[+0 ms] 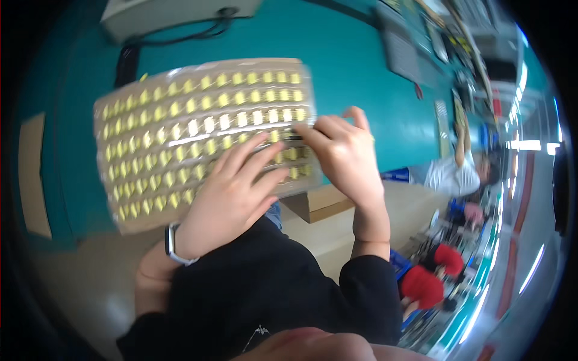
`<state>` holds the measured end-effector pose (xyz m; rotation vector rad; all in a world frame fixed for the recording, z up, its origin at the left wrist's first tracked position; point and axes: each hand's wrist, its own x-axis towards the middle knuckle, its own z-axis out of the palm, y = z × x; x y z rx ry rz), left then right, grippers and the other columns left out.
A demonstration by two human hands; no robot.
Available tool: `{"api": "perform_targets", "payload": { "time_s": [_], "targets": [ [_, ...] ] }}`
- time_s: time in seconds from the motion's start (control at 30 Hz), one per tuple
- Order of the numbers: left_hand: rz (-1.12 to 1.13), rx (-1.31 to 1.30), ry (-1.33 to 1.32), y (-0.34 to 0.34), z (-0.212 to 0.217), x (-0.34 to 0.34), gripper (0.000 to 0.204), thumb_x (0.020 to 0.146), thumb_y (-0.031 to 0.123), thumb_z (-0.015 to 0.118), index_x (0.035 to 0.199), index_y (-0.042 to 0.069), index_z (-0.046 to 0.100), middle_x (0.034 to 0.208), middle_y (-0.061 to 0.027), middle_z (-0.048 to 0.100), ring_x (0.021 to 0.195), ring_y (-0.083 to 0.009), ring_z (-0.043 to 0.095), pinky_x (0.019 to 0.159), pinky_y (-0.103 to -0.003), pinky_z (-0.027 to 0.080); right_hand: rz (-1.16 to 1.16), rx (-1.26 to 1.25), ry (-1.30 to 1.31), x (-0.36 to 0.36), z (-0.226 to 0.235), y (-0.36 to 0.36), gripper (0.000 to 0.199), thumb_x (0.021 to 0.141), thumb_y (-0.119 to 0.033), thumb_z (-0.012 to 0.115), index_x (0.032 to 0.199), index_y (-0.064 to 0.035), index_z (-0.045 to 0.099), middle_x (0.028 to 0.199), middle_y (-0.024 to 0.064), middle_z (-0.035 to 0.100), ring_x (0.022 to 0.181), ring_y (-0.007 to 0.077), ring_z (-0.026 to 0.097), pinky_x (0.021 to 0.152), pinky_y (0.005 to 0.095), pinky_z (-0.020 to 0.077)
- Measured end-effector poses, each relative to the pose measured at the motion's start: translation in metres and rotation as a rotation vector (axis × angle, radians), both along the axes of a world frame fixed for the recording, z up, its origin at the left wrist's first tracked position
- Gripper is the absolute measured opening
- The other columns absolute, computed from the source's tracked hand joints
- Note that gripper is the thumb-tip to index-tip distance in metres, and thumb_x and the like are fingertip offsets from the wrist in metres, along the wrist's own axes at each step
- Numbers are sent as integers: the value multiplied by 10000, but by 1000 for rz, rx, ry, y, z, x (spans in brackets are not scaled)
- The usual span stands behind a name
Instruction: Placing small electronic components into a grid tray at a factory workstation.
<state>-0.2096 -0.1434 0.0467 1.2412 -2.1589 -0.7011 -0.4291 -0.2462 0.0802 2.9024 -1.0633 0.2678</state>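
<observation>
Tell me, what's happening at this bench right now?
A person is handling a flat tray filled with rows of small yellow parts, which lies on a teal workbench. Their left hand, with a watch on the wrist, rests flat on the tray's near side. Their right hand has its fingers curled at the tray's right edge. The picture is blurred. Other people sit farther along the line.

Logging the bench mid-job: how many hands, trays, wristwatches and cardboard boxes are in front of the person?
Hands: 2, left hand and right hand, both on the tray
Tray of yellow parts: 1
Wristwatch: 1
Cardboard box: 1
Total: 5
</observation>
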Motion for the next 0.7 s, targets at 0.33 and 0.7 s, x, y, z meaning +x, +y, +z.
{"api": "perform_targets", "payload": {
  "time_s": [0.33, 0.7],
  "targets": [
    [59, -101, -2, 5, -26, 1, 318, 977, 151, 622, 1251, -4, 668, 1444, -194, 600, 1416, -416, 469, 1173, -527, 354, 16, -159, -111, 7, -42, 4, 57, 601, -184, 732, 579, -139, 705, 587, 36, 629, 637, 243, 670, 986, 422, 432],
    [14, -199, 37, -2, -49, 9, 340, 1043, 228, 585, 1252, -29, 659, 1422, -203, 611, 1378, -387, 501, 1158, -510, 373, -92, -293, 110, 22, -59, 1, 150, 591, -283, 823, 709, -213, 764, 698, -24, 709, 700, 185, 668, 886, 388, 406]
  ]
}}
